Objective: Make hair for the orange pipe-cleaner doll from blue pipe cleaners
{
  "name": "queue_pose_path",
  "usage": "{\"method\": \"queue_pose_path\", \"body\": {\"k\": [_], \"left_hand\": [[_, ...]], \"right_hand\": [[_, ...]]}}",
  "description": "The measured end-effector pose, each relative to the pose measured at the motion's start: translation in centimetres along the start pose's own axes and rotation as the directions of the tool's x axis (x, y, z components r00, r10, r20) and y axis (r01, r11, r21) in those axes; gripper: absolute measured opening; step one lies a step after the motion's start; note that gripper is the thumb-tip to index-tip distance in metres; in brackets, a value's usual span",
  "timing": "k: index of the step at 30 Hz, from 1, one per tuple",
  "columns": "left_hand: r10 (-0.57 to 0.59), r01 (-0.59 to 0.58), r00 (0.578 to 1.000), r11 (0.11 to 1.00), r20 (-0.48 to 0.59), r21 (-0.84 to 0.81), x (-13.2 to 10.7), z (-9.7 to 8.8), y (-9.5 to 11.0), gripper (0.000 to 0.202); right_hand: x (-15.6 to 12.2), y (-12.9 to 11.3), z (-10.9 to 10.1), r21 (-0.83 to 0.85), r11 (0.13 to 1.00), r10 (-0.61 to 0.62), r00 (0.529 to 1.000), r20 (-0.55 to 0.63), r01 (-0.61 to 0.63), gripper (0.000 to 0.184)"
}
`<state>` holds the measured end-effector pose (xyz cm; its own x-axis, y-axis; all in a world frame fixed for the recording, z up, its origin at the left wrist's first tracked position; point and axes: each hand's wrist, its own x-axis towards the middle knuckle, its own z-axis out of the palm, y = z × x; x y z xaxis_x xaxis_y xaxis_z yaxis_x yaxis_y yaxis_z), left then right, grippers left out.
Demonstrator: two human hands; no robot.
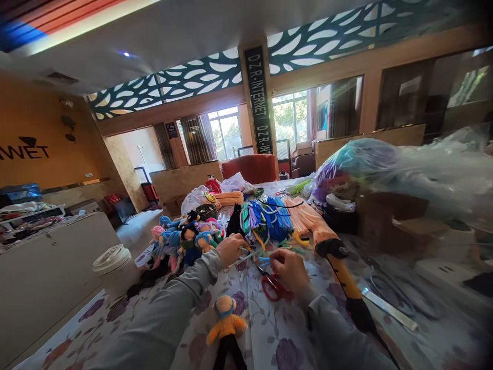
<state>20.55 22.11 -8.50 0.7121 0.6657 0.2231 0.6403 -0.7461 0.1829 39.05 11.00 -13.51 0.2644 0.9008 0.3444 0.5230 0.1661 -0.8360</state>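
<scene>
My left hand (230,249) reaches over the table with its fingers closed, beside short scraps of coloured pipe cleaner (248,255). My right hand (289,267) is curled, its fingertips by a light blue piece (264,260); whether either hand grips a piece is too small to tell. Under my right hand lie scissors with red handles (271,287). A small fuzzy doll (224,322) with an orange top, black legs and a blue headband lies nearest me. Beyond my hands are bundles of blue pipe cleaners (275,218) and peach pipe cleaners (304,216).
A yellow and black glue gun (344,275) lies right of my right hand. Several finished dolls (188,239) crowd the left, near a white lidded tub (114,267). Plastic bags (423,164) and a cardboard box (389,221) stand at the right. A flowered cloth (265,341) covers the table.
</scene>
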Motion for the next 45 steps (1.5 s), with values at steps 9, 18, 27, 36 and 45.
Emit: {"method": "queue_pose_path", "body": {"k": [9,18,27,36,45], "left_hand": [[-0.068,0.010,0.987,0.932,0.147,0.362,0.6,0.0,-2.4,0.027],[-0.038,-0.022,0.987,0.927,0.153,0.375,-0.7,1.0,-0.2,0.027],[-0.180,0.156,0.983,0.915,0.032,0.372,0.0,1.8,-0.4,0.028],[-0.016,-0.019,0.983,0.981,0.183,0.191,-1.3,-1.1,0.6,0.019],[0.041,-0.087,0.906,0.992,0.421,0.091,-2.8,0.4,1.5,0.016]], "right_hand": [[0.2,0.6,0.6,0.010,1.000,-0.015,1.000,-0.021,0.015,0.021],[0.2,0.5,0.5,0.013,1.000,-0.006,1.000,-0.028,0.006,0.020],[0.3,0.8,0.6,0.018,1.000,0.003,1.000,-0.014,-0.002,0.020],[0.2,0.6,0.5,0.018,1.000,0.000,1.000,-0.009,0.001,0.020],[0.2,0.5,0.5,0.012,1.000,0.012,1.000,-0.029,-0.011,0.019]]}}
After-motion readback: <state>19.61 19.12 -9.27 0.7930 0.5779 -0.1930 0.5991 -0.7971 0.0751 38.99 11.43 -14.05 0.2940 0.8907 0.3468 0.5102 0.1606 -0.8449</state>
